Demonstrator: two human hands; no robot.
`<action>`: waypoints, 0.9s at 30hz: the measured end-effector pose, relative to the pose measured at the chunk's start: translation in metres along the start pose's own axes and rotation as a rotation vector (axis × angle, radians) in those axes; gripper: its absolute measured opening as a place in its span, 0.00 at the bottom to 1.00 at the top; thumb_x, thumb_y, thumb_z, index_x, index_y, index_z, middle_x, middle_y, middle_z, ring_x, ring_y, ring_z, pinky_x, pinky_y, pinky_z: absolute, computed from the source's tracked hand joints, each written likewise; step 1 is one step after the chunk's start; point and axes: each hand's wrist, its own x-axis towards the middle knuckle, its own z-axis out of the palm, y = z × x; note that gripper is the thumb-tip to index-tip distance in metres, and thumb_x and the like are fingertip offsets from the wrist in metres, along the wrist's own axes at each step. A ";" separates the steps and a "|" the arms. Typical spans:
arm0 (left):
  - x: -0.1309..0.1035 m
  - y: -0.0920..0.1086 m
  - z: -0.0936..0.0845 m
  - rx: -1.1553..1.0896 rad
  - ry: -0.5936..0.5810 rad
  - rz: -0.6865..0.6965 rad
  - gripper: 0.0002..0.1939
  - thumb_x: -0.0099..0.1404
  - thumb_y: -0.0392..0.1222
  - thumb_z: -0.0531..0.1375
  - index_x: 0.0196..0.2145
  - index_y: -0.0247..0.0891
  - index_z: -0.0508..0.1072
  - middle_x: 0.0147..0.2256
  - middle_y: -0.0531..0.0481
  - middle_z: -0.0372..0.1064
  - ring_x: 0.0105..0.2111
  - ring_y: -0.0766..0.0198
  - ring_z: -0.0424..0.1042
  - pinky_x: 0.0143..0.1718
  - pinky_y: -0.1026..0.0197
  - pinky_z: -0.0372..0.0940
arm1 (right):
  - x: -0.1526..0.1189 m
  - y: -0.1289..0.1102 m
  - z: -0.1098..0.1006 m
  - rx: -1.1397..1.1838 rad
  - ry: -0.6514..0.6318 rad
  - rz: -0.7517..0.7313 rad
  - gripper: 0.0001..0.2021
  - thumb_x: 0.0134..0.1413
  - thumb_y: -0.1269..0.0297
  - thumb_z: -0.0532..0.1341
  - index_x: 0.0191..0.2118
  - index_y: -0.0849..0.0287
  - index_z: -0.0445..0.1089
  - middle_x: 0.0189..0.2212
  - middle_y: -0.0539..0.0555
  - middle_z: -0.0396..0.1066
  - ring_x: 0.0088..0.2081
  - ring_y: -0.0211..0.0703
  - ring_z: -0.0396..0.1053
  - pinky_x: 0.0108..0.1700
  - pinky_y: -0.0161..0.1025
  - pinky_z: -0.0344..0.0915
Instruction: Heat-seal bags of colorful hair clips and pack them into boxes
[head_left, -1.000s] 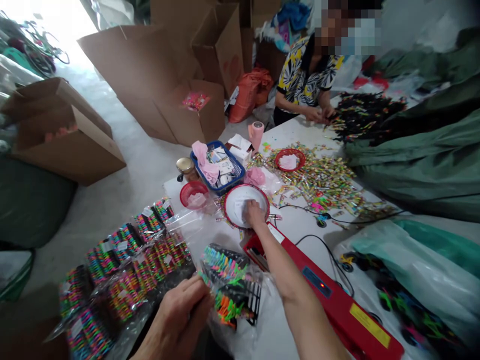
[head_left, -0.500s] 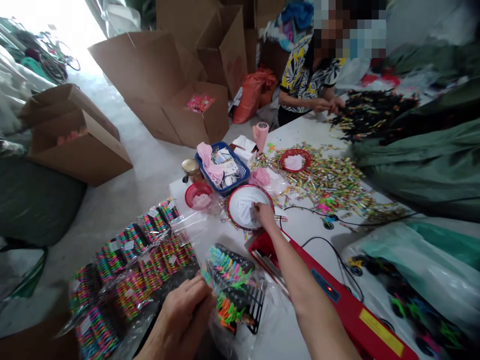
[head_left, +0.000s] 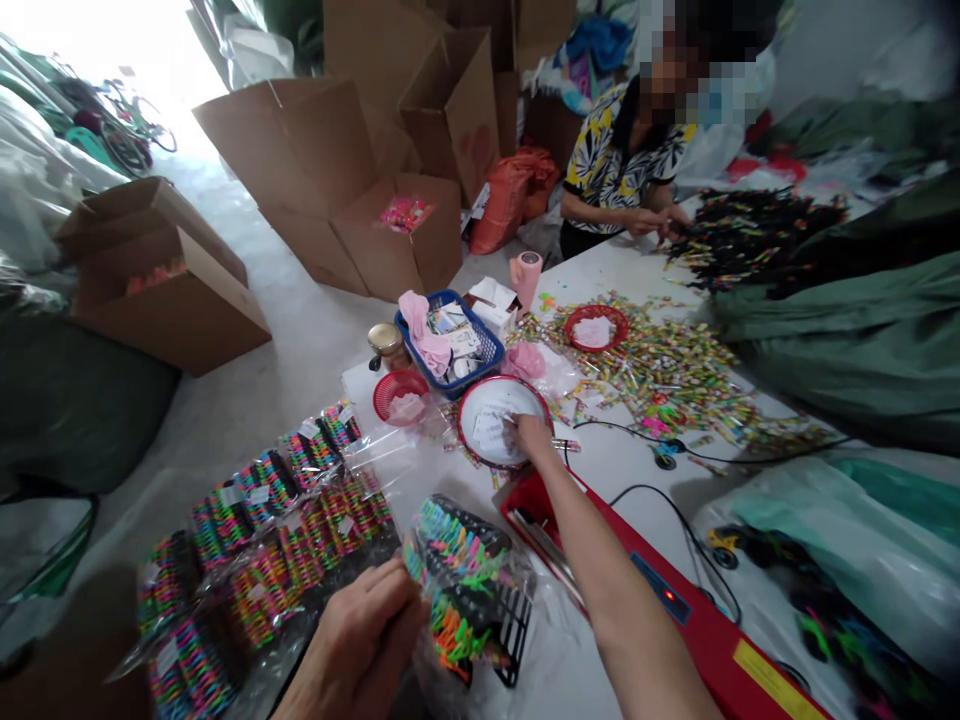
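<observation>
My left hand [head_left: 367,640] grips the edge of a clear plastic bag [head_left: 469,590] stuffed with neon-coloured combs, low at the table's near edge. My right hand [head_left: 531,436] reaches forward into a red-rimmed round tray [head_left: 480,400] and its fingers pinch small white paper slips [head_left: 491,432] lying in it. My right forearm passes over a red heat sealer [head_left: 675,610]. Several sealed bags of coloured combs [head_left: 277,520] lie to the left of my left hand.
A blue basket [head_left: 484,355], a small red basket [head_left: 397,385], a jar [head_left: 386,342] and a pink tape roll [head_left: 527,272] stand beyond the tray. Loose coloured pieces [head_left: 660,370] cover the table. A person [head_left: 622,165] works opposite. Cardboard boxes [head_left: 172,290] stand on the floor left.
My right hand has drawn back from the tray's middle to its right edge, pinching paper slips. The view has shifted slightly; my left hand keeps holding the bag.
</observation>
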 end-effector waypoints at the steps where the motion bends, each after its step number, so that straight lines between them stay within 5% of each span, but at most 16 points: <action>1: 0.000 -0.001 0.001 0.000 -0.008 -0.002 0.12 0.67 0.34 0.50 0.24 0.37 0.58 0.24 0.54 0.62 0.24 0.71 0.63 0.27 0.69 0.56 | 0.000 0.000 -0.002 0.004 0.004 -0.011 0.16 0.62 0.61 0.50 0.47 0.62 0.69 0.42 0.63 0.71 0.46 0.49 0.68 0.44 0.38 0.61; 6: 0.002 -0.005 0.004 -0.028 -0.025 -0.025 0.14 0.68 0.35 0.49 0.23 0.37 0.56 0.22 0.55 0.59 0.23 0.73 0.60 0.25 0.71 0.54 | 0.002 0.002 -0.019 0.047 0.038 -0.015 0.16 0.59 0.68 0.51 0.49 0.62 0.69 0.44 0.61 0.70 0.47 0.46 0.67 0.46 0.35 0.60; 9: 0.008 -0.004 0.004 -0.075 -0.035 -0.097 0.15 0.68 0.37 0.49 0.22 0.36 0.55 0.21 0.56 0.56 0.22 0.73 0.57 0.24 0.70 0.52 | -0.024 0.010 -0.049 0.168 0.114 0.027 0.15 0.57 0.69 0.51 0.47 0.62 0.70 0.41 0.58 0.72 0.43 0.45 0.68 0.44 0.36 0.62; 13: 0.020 -0.003 0.004 -0.169 -0.046 -0.169 0.16 0.66 0.40 0.50 0.21 0.36 0.53 0.20 0.57 0.50 0.23 0.72 0.52 0.25 0.69 0.50 | -0.121 0.009 -0.109 0.651 0.420 -0.063 0.14 0.51 0.60 0.59 0.40 0.65 0.70 0.30 0.54 0.72 0.30 0.42 0.67 0.34 0.37 0.64; 16: 0.027 -0.001 0.006 -0.206 -0.073 -0.191 0.15 0.65 0.41 0.50 0.21 0.35 0.56 0.20 0.57 0.51 0.23 0.72 0.52 0.25 0.68 0.49 | -0.207 -0.024 -0.134 0.740 0.392 -0.131 0.12 0.48 0.58 0.63 0.36 0.60 0.71 0.26 0.49 0.70 0.27 0.38 0.66 0.31 0.34 0.62; 19: 0.027 0.003 0.007 -0.203 -0.086 -0.214 0.15 0.63 0.41 0.50 0.20 0.35 0.58 0.19 0.57 0.50 0.22 0.72 0.51 0.24 0.67 0.48 | -0.258 -0.077 -0.114 0.686 0.101 -0.155 0.09 0.51 0.58 0.59 0.33 0.58 0.71 0.24 0.49 0.70 0.25 0.38 0.65 0.27 0.33 0.59; 22: 0.023 0.005 0.004 -0.186 -0.100 -0.214 0.15 0.63 0.40 0.51 0.19 0.35 0.57 0.18 0.58 0.48 0.21 0.72 0.49 0.23 0.67 0.46 | -0.268 -0.117 -0.084 0.572 0.002 -0.003 0.11 0.50 0.60 0.58 0.37 0.58 0.71 0.24 0.50 0.72 0.26 0.42 0.68 0.28 0.35 0.60; 27: 0.011 0.000 0.000 -0.252 -0.121 -0.211 0.15 0.63 0.37 0.51 0.19 0.35 0.58 0.17 0.57 0.47 0.20 0.73 0.48 0.22 0.66 0.45 | -0.278 -0.119 -0.077 0.782 -0.043 0.064 0.21 0.53 0.54 0.55 0.49 0.61 0.64 0.31 0.53 0.74 0.34 0.43 0.72 0.39 0.38 0.67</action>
